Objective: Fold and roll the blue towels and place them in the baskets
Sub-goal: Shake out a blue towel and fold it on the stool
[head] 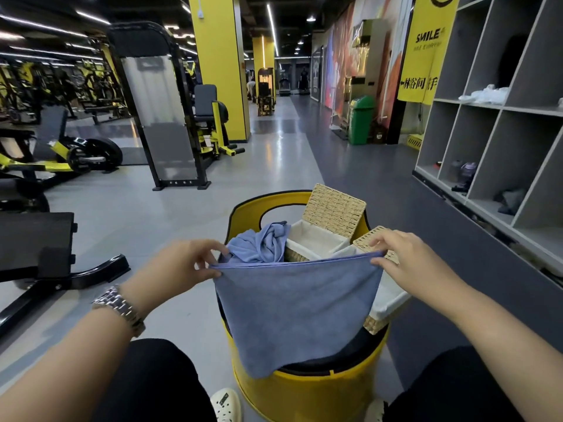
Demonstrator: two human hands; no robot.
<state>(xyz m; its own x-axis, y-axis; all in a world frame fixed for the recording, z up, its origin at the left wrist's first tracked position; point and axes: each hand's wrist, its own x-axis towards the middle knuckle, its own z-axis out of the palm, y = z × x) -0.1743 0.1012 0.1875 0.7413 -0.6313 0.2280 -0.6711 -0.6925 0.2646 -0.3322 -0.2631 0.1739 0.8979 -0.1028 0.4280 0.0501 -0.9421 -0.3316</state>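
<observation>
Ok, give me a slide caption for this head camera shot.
Left hand and right hand pinch a blue towel stretched above wicker baskets on a yellow drum.

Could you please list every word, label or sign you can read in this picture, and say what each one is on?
"SMILE": on the yellow banner hanging beside the grey shelving.
Smaller line under "SMILE" on that banner: too blurred to read.
Black Chinese characters along the banner's lower edge: partly folded, not reliably readable.
Marks on the green bin and the watch: too small to read.
</observation>
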